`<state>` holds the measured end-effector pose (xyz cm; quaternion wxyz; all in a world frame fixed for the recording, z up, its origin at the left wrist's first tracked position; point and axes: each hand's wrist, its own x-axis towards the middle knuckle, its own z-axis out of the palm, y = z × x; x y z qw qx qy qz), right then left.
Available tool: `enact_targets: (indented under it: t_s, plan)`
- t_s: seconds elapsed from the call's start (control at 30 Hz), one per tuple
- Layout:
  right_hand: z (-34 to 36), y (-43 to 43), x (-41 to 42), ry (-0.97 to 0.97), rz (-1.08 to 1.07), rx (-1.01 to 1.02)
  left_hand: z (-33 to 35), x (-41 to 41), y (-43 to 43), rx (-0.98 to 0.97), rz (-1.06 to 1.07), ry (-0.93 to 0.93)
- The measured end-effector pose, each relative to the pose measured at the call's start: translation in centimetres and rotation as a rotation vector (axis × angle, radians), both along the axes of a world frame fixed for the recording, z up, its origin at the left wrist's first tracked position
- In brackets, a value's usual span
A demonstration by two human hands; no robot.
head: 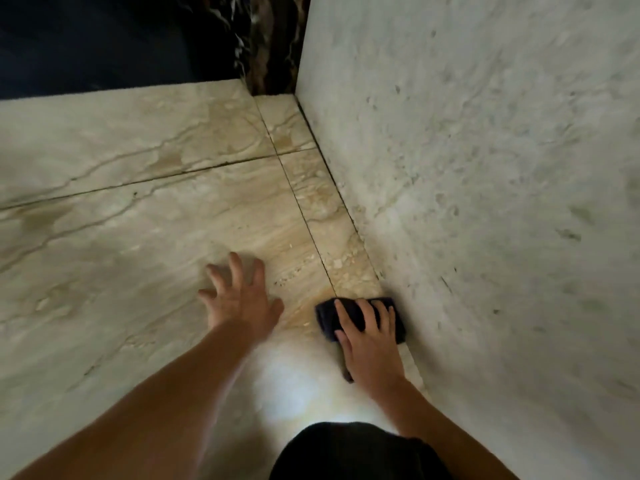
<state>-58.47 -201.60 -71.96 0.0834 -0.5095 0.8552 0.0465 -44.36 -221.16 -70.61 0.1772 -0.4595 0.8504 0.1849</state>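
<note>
A dark folded cloth (332,315) lies on the beige marble floor (138,237), right against the foot of the pale stone wall (485,202). My right hand (369,341) presses flat on the cloth with straight, spread fingers; its palm hides the cloth's near part. My left hand (239,299) rests on the floor to the left of the cloth, fingers spread wide, holding nothing. About a hand's width of tile separates the two hands.
The wall runs along the whole right side and meets the floor in a dark joint. A dark veined stone column (270,39) stands at the far corner, with a dark area (97,39) beyond the floor's far edge. A black garment (346,452) shows at the bottom.
</note>
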Motion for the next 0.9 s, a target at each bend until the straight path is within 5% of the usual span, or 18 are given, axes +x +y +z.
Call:
enact_targets:
  t_s: [0.17,0.43,0.73,0.9]
  plan:
    - [0.1,-9.5,-2.6,-0.067,-0.071,0.094,-1.4,-0.2,-1.1,0.090,0.019,-0.046]
    - [2.7,-4.4,-2.3,-0.098,0.103,0.260,2.4,2.1,-4.6,0.026,-0.090,-0.064]
    - [-0.5,-4.4,-0.7,-0.134,-0.048,0.050,-1.1,0.3,-13.4,-0.179,-0.024,0.107]
    - [-2.2,-15.7,-3.5,-0.082,-0.190,0.008,-3.2,-1.4,-14.7,-0.183,0.083,0.085]
